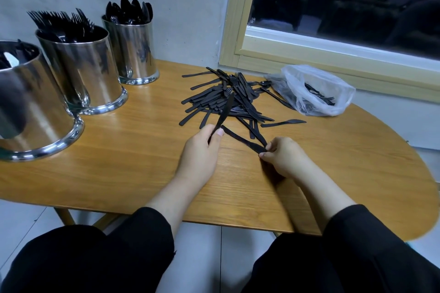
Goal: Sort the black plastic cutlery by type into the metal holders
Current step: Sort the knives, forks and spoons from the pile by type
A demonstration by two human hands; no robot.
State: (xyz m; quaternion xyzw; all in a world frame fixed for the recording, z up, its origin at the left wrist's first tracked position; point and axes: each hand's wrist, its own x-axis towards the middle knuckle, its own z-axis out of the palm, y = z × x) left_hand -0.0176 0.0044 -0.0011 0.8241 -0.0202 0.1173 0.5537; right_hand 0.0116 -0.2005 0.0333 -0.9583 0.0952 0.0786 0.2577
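A loose pile of black plastic cutlery, thin, matte and mostly knives with a few forks, lies on the wooden tabletop at about twelve o'clock from the hands. The left hand has its fingers curled around the handle of one knife, blade pointing up toward the pile. The right hand pinches the end of a second knife that slants toward ten o'clock. Three metal holders stand at ten o'clock, the middle with forks, the far with spoons. A plastic bag with more cutlery sits at two o'clock. No readable writing shows.
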